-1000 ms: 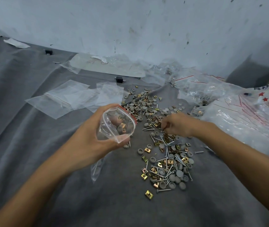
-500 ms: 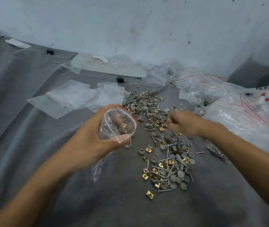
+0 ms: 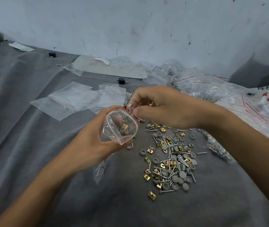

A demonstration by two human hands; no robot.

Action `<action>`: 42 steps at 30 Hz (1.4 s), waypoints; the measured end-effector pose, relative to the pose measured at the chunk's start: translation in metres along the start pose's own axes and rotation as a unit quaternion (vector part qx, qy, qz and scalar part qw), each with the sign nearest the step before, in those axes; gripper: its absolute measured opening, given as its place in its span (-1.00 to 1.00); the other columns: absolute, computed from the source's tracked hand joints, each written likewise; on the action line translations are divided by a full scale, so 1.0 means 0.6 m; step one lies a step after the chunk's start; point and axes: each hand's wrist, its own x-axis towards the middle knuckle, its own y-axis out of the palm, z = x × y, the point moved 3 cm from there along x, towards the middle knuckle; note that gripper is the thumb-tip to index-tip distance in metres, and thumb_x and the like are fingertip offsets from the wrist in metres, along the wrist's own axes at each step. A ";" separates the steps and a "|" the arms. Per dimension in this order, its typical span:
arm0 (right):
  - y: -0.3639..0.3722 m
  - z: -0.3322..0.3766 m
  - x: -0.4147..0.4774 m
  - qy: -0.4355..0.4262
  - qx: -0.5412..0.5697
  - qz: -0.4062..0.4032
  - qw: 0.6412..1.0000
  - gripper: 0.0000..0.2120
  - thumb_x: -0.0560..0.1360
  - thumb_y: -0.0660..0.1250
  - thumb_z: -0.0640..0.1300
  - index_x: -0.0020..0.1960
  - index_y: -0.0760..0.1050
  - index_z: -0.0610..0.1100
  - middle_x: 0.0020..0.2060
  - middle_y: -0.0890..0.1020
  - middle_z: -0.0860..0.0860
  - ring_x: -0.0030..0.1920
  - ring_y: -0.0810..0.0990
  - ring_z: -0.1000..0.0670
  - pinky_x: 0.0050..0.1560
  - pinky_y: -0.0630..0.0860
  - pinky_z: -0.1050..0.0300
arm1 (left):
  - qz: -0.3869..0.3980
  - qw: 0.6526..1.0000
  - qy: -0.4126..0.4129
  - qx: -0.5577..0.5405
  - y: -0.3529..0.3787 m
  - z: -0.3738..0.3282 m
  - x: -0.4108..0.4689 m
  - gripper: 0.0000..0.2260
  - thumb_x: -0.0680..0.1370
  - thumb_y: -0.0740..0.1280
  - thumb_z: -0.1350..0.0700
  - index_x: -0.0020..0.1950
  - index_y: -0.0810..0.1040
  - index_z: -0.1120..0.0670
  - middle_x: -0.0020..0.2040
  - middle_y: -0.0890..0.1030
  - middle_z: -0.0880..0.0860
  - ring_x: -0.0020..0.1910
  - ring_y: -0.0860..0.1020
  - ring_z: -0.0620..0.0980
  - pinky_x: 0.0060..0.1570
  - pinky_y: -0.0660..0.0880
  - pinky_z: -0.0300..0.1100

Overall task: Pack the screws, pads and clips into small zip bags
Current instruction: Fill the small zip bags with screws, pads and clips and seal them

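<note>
My left hand (image 3: 88, 143) grips a small clear zip bag (image 3: 119, 126) with a red strip, its mouth held wide; brass clips and grey pads lie inside. My right hand (image 3: 163, 107) hovers at the bag's far rim, fingertips pinched together on something small that I cannot make out. A loose heap of silver screws, grey round pads and brass clips (image 3: 171, 163) is spread on the grey cloth to the right of the bag. A second small bag (image 3: 100, 171) with screws lies under my left wrist.
Flat empty zip bags (image 3: 74, 100) lie at the left rear. Filled bags are piled at the right (image 3: 253, 112), one packed bag (image 3: 219, 149) lying beside the heap. A white board (image 3: 110, 68) leans by the wall. Grey cloth (image 3: 24, 136) covers the surface.
My right hand has lifted off the heap and moved left to the mouth of the bag, fingertips pinched. My left hand has kept the bag in place.
</note>
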 end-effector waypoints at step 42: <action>0.017 -0.010 0.006 -0.006 0.000 -0.019 1.000 -0.62 0.43 0.49 0.22 0.18 0.49 0.18 0.06 0.58 0.34 0.05 0.58 0.26 -0.07 0.50 0.35 | -0.164 0.982 0.020 -0.094 -0.057 -0.023 0.000 -0.87 0.50 0.39 0.02 -0.10 0.66 0.07 -0.19 0.66 0.12 -0.22 0.55 -0.10 -0.16 0.50 -0.27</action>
